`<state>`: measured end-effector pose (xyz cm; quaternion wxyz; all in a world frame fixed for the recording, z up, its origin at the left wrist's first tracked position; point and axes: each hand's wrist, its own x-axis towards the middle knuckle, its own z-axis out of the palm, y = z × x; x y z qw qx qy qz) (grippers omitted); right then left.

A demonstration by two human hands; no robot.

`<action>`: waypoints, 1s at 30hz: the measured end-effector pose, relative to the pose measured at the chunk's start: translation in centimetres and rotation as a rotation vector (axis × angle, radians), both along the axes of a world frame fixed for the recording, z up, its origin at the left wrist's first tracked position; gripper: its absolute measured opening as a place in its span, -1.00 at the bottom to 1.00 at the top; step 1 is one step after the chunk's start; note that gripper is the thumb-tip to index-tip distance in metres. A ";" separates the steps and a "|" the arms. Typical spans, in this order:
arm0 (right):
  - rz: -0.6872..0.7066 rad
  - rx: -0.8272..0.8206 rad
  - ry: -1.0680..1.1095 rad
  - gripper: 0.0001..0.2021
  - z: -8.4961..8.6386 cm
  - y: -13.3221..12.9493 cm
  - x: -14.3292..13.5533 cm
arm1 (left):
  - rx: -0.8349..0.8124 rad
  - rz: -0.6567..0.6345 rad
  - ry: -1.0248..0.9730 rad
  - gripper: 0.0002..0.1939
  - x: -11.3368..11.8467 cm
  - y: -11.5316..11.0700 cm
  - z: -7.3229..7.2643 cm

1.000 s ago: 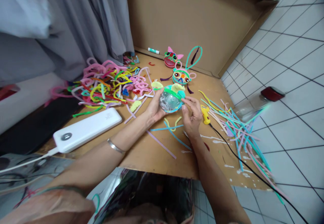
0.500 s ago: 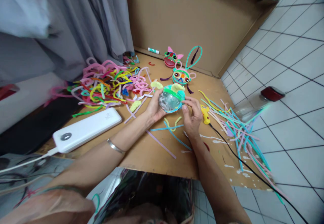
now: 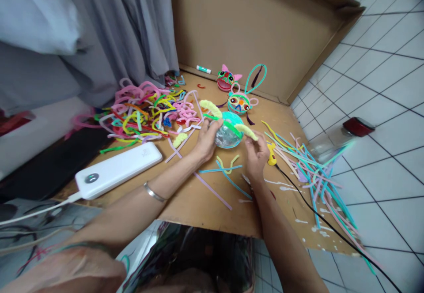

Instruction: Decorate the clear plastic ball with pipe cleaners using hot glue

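A round clear ball [image 3: 228, 135] with a turquoise top and a bright green band is held above the table. My left hand [image 3: 207, 140] grips its left side, fingers closed. A fuzzy pale yellow piece [image 3: 210, 108] sticks out at the upper left, beside a green strip end. My right hand [image 3: 256, 154] is at the ball's right side, its fingers pinching the end of a second pale yellow piece [image 3: 245, 131] that lies across the green band. Behind the ball stand two decorated balls with faces, one with pink ears [image 3: 225, 84], one with pink loops [image 3: 239, 103].
Left lie a tangled pile of pipe cleaners [image 3: 145, 112] and a white power bank [image 3: 119, 170]. Right are a yellow glue gun [image 3: 271, 153] with a black cord, a bundle of pastel pipe cleaners [image 3: 318, 174] and a clear bottle [image 3: 331, 140]. Cardboard [image 3: 251, 32] stands behind.
The ball has turned and shifted slightly right. Its green band now slopes, and the pale yellow pieces look longer. My right fingers have moved from the ball's side to the right yellow piece.
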<state>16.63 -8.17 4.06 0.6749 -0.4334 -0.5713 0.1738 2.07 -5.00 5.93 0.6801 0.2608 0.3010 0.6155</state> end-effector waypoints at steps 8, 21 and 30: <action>0.010 -0.049 0.378 -0.80 1.1 1.5 2.2 | 0.390 0.274 0.563 -0.36 -0.4 -1.0 0.2; 0.294 -0.269 0.080 -0.27 0.5 0.9 1.8 | 0.639 0.270 0.872 -0.29 -0.8 -0.5 -0.6; 0.374 -0.313 0.191 -0.34 -0.2 1.1 1.2 | 0.750 0.236 0.959 -0.28 -0.8 -0.8 -0.4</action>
